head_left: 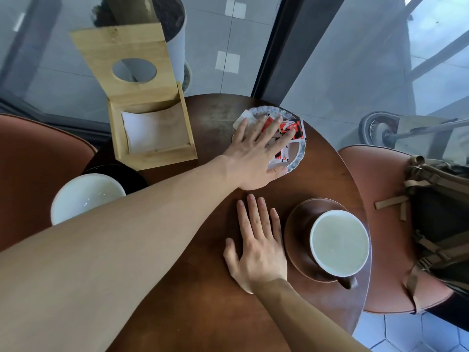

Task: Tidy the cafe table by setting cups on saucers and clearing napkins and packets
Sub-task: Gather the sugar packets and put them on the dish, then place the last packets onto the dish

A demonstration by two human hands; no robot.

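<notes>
Landmark: round wooden table [203, 288]. Right hand [256, 247] lies flat on it near its middle, fingers straight, holding nothing. Just right of that hand, white cup [339, 242] sits on brown saucer [299, 224]. At the table's left edge, second white cup [83, 196] on black saucer [127, 174]. Farther, left hand [256, 153] is spread flat, pressing packets [291, 128] in the scalloped dish [297, 158]. Far left, wooden napkin box [152, 130], lid up, napkins [149, 130] inside.

White logo and small unreadable characters on a red packet [291, 127] in the dish [297, 158].
</notes>
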